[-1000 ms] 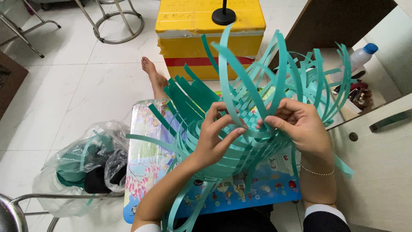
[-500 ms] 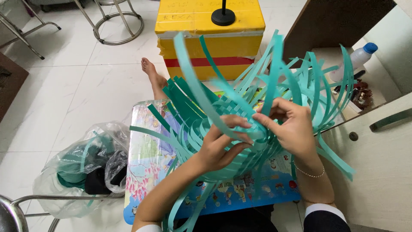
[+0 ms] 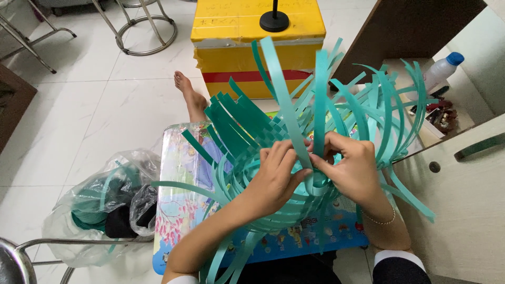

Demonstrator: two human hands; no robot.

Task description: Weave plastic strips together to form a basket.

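Half-woven teal basket (image 3: 247,131) is seen on a small colourful surface (image 3: 179,173), loose strips fanning up and outward all round. Left hand (image 3: 276,176) is closed on the weave, fingers curled over a wide upright strip (image 3: 286,105) near its base. Right hand (image 3: 353,171) is closed too, pinching the next strip (image 3: 319,105) just beside it, fingertips of both hands touching at the crossing. The woven part sits under and between the hands; the exact over-under order at the pinch is hidden by fingers.

Judged step: one strip being tucked across its neighbour. To be done well: the crossing should be held tight by one grip while the strip is slid flat by the other, no twist, edge pushed snug against the row below. Free ends should be kept clear of the fan so nothing is snagged. Strips look springy, likely to pop out if the pinch is loosened.

Around: plastic bag (image 3: 100,205) with more teal strip on the floor at left, yellow box (image 3: 252,47) behind, bare foot (image 3: 189,97) near it, white bottle (image 3: 441,68) on a shelf at right, stool (image 3: 144,26) far back.
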